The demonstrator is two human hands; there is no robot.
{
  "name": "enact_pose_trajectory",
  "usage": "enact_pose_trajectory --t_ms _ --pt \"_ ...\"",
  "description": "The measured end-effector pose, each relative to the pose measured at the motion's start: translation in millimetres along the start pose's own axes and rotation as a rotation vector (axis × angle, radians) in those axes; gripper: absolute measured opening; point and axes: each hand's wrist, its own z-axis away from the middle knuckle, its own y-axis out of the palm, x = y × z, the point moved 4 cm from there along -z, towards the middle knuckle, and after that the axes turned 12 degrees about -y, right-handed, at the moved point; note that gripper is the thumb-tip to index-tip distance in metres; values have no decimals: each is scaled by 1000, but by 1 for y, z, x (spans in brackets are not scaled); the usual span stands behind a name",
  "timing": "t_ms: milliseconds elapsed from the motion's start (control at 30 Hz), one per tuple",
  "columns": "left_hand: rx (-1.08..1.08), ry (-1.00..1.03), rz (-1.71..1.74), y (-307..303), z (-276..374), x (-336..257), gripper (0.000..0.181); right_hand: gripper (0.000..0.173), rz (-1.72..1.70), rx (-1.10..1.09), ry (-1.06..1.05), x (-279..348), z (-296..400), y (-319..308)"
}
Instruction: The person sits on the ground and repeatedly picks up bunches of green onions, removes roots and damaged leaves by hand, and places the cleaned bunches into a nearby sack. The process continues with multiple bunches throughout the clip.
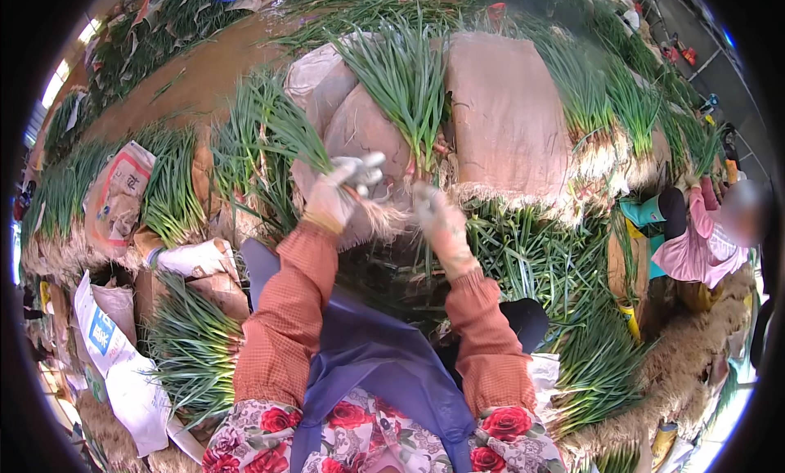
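Note:
My left hand [343, 188], in a pale glove, is closed around a small bunch of green onions [294, 132]. Their leaves point up and left, and their pale roots hang out to the right. My right hand [436, 218], also gloved, is level with those roots, its fingers bent close to the root end of a larger bunch of green onions [409, 93]. Whether its fingers hold anything cannot be made out. That larger bunch lies on brown woven sacking [368, 126], leaves pointing away from me.
Another sack cover [508, 114] lies right of centre beside rooted onions [592, 142]. Loose green leaves [527, 258] cover the ground at my right knee. A pile of onions [190, 344] and white sacks [138, 399] are at my left. A person in pink [705, 234] sits at far right.

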Motion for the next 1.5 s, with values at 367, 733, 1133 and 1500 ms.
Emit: enact_pose_trajectory --t_ms 367,733,1133,1500 --pt "-274 3 -331 9 -12 47 30 34 357 328 249 -29 -10 29" --pt "-227 76 -428 14 4 44 51 46 -337 147 330 -9 -42 -11" --pt "-267 -99 -443 -4 28 54 40 21 -825 -29 706 -34 11 27" --pt "-229 218 -145 -8 8 2 28 17 -323 463 186 24 68 22"
